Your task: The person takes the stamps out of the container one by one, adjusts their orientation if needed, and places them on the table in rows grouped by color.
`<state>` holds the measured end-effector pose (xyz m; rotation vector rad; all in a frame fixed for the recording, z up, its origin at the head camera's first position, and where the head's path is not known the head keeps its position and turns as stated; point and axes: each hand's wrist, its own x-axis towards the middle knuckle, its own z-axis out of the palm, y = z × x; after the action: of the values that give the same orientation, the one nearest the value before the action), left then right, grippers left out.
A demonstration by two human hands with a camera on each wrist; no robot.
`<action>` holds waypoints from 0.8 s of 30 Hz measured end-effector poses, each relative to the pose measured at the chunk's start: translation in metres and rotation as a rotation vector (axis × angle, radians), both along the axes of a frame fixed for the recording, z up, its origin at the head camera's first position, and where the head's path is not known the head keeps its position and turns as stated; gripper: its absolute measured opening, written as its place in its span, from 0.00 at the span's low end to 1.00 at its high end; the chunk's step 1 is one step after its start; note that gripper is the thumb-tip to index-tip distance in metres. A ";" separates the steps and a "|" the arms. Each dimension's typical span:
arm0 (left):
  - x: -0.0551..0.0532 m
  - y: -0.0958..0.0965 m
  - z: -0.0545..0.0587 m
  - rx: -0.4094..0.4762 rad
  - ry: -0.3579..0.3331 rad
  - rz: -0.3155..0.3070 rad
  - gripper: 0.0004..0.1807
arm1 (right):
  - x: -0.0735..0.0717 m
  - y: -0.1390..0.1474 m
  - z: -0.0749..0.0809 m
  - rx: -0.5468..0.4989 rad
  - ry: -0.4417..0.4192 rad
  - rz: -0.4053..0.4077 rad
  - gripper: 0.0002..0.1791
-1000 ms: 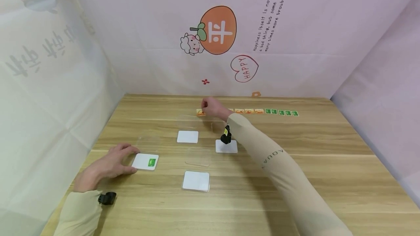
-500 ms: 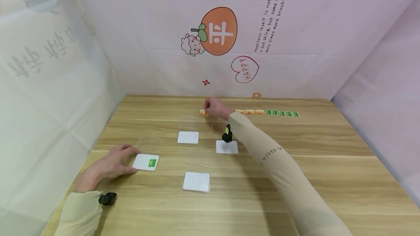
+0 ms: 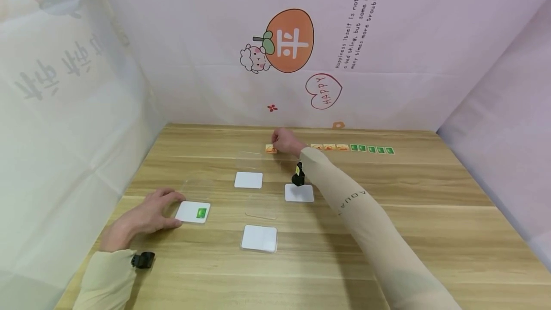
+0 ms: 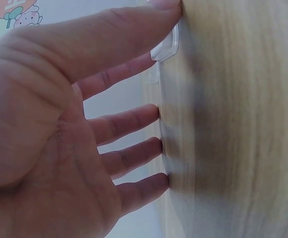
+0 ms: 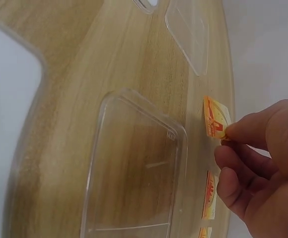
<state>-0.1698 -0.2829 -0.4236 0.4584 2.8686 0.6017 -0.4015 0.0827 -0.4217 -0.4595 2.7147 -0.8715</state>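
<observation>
Between its thumb and index finger, my left hand point(image 3: 150, 212) holds the left end of a shallow clear plastic case point(image 4: 169, 47). Its other fingers spread down to the tabletop. Inside the case lies a white card point(image 3: 187, 211) with a small green sticker-like square point(image 3: 201, 213) at its right. At the back of the table, my right hand point(image 3: 287, 140) pinches the edge of a small orange-and-yellow picture card point(image 5: 216, 117), close to the tabletop. Whether that card is lifted, I cannot tell. Another orange card point(image 5: 209, 196) lies just beside the curled fingers.
A row of orange cards point(image 3: 329, 147) and green cards point(image 3: 372, 149) runs along the back. White cards point(image 3: 248, 180), point(image 3: 299, 193), point(image 3: 258, 238) lie mid-table, with clear lids point(image 3: 261, 206) behind them. A patterned cloth wall point(image 3: 206, 94) closes off the far side.
My right hand has shifted slightly right with the orange card at its fingertips, covering more of the row. The left hand stays at the case. The head view has drifted a little.
</observation>
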 end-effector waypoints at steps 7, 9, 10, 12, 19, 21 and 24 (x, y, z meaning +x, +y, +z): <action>0.000 0.000 0.000 0.003 -0.017 0.000 0.31 | -0.003 0.004 -0.003 0.012 -0.035 -0.047 0.06; 0.000 0.000 0.001 0.000 -0.016 0.002 0.31 | -0.003 0.003 -0.002 0.015 -0.020 -0.051 0.06; 0.000 0.000 0.001 0.000 -0.015 0.004 0.31 | -0.004 0.003 -0.002 0.018 -0.007 -0.051 0.06; -0.001 0.000 0.002 0.000 -0.011 0.004 0.31 | -0.004 0.003 -0.002 0.023 0.011 -0.049 0.06; -0.001 -0.001 0.000 0.016 -0.014 -0.005 0.30 | -0.008 0.004 -0.005 0.062 0.012 -0.051 0.05; -0.001 -0.001 0.000 0.017 -0.014 -0.002 0.30 | -0.008 0.005 -0.006 0.064 0.014 -0.053 0.05; -0.001 -0.001 0.000 0.017 -0.014 -0.002 0.30 | -0.009 0.005 -0.008 0.066 0.016 -0.054 0.06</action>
<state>-0.1709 -0.2837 -0.4240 0.4574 2.8517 0.6272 -0.4103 0.0872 -0.4292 -0.3822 2.7726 -0.7922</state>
